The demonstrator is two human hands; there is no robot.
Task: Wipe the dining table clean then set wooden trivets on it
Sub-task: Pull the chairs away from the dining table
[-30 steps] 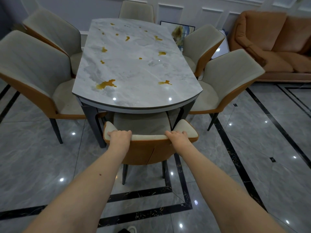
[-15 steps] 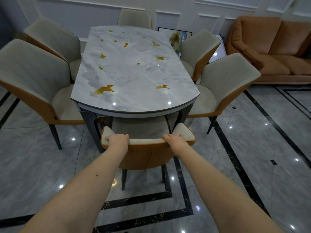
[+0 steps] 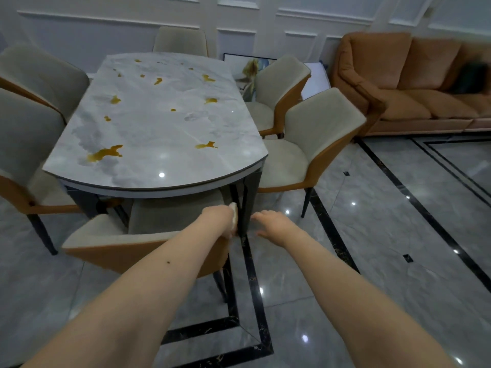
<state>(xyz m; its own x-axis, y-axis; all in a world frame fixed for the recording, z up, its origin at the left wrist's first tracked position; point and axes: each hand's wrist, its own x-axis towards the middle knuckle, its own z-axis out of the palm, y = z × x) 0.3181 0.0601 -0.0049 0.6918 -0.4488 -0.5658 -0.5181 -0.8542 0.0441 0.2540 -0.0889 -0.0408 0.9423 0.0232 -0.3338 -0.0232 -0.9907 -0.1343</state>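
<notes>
Dining table, centre-left of frame, carries yellow spills. Near chair stands against its lower edge. Left hand grips that chair's right corner; right hand hangs beside it, fingers loose, holding nothing. Orange sofa upper right.

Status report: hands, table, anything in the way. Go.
Left hand grips the near chair's right corner; right hand open, off it. Table unwiped, yellow spills across it. No cloth or trivets in view. Near chair blocks the table end.
</notes>
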